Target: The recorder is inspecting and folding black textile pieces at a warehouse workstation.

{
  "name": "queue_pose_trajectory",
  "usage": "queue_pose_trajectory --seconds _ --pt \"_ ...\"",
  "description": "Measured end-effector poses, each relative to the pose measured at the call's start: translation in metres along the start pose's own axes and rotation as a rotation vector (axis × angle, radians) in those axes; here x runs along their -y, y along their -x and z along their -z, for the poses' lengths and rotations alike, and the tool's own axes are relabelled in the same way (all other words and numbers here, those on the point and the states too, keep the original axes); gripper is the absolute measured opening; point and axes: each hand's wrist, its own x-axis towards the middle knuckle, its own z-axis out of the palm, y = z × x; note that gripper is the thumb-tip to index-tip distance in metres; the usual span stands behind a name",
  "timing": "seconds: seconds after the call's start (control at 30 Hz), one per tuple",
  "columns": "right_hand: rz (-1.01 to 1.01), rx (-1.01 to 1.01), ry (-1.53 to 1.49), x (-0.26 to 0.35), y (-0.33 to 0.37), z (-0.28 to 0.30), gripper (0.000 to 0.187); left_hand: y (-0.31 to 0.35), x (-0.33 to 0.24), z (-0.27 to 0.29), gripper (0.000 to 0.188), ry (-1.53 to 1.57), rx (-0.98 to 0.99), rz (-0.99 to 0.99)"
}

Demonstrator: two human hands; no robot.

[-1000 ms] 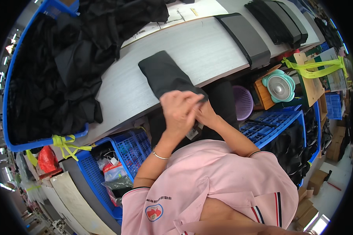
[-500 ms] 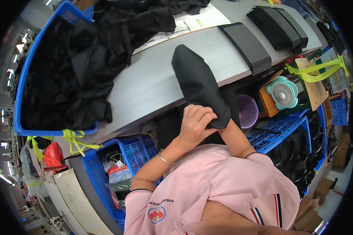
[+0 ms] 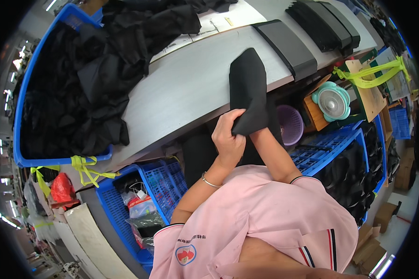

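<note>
A black fabric piece (image 3: 249,83), shaped like a pouch or sleeve, stands up from my arms over the near edge of the grey-white table (image 3: 181,88). My right forearm (image 3: 274,151) runs into its lower opening, so the fabric hides my right hand and fingers. Closed on the lower left edge of that piece is my left hand (image 3: 229,137), thumb and fingers gripping the cloth. Further right on the table lies a stack of flat, folded black pieces (image 3: 288,49). Another black stack (image 3: 323,25) is beyond it.
A blue crate (image 3: 23,116) heaped with black cloth (image 3: 93,79) occupies the left side. Blue baskets (image 3: 160,186) stand below the table. A purple basket (image 3: 289,123) and a teal fan (image 3: 333,102) are at the right, near yellow-green straps (image 3: 372,79).
The black fabric piece has swung to the right and now points more upright. My left hand has risen slightly with its edge. My right hand remains inside the cloth.
</note>
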Motion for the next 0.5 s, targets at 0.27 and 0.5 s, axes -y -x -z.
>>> queue_pose_trajectory --seconds 0.27,0.5 --pt "-0.093 -0.123 0.016 0.012 0.031 0.038 0.032 0.003 -0.01 0.022 0.031 0.326 0.712 0.397" --pt "-0.488 -0.301 -0.281 -0.034 0.003 0.007 0.03 -0.003 0.018 0.022 0.02 0.646 0.886 0.568"
